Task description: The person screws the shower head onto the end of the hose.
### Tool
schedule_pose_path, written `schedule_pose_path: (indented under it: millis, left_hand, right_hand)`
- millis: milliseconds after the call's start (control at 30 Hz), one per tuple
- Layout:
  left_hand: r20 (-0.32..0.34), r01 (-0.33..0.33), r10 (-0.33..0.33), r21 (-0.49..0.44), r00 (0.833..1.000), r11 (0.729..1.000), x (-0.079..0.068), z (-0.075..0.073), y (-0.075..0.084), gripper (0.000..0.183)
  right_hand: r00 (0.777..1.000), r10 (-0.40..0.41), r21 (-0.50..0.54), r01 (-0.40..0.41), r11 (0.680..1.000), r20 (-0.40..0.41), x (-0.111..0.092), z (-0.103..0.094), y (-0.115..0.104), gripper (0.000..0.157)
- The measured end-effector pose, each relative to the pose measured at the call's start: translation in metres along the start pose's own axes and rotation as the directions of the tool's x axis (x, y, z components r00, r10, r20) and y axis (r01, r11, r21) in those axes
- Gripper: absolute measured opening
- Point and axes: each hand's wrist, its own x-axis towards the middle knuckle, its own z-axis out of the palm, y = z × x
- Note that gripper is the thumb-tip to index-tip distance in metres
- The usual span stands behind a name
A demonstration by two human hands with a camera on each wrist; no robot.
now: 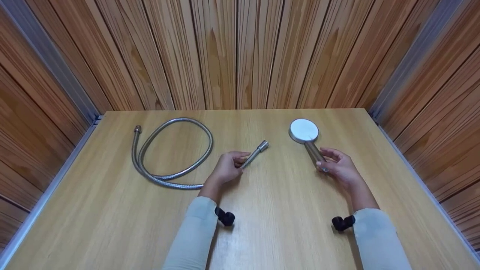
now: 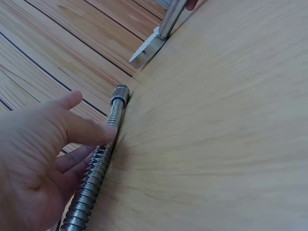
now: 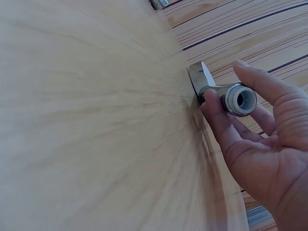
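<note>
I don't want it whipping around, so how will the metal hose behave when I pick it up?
The metal hose will probably bend and trail, since its ribbed length curves into a loop. It may be slightly springy, as the stretch beyond the left hand runs nearly straight. Its metallic look suggests some weight, so the loop could drag.

Both hands (image 1: 227,165) (image 1: 340,168) loosely curled, well apart

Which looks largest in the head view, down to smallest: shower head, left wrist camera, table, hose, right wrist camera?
1. Table
2. Hose, by the whole span it covers
3. Shower head, handle included
Last, unranked: left wrist camera and right wrist camera look alike.
</note>
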Motion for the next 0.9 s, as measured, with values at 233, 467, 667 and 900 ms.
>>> schedule_pose_path:
  millis: [233, 467, 667, 900]
  left_hand:
    - [0.041, -0.025, 0.023, 0.044, 0.999, 0.999, -0.004, -0.005, 0.0, 0.063]
    - [0.1, 0.004, -0.007, 0.03, 0.995, 1.0, -0.012, -0.016, 0.001, 0.069]
    - [0.148, 0.049, -0.06, 0.077, 0.987, 0.996, -0.015, -0.021, 0.002, 0.069]
    - [0.106, 0.037, -0.039, 0.02, 0.994, 0.999, -0.007, -0.015, 0.005, 0.062]
  right_hand:
    - [1.0, 0.002, -0.021, -0.002, 1.0, 0.009, -0.006, 0.003, 0.001, 0.072]
    - [0.998, 0.048, -0.123, -0.042, 0.991, 0.049, -0.017, 0.004, -0.002, 0.073]
    - [0.996, 0.019, -0.199, -0.001, 0.98, 0.086, -0.02, 0.003, -0.001, 0.069]
    - [0.997, -0.017, -0.214, 0.033, 0.976, 0.08, -0.013, 0.004, 0.0, 0.069]
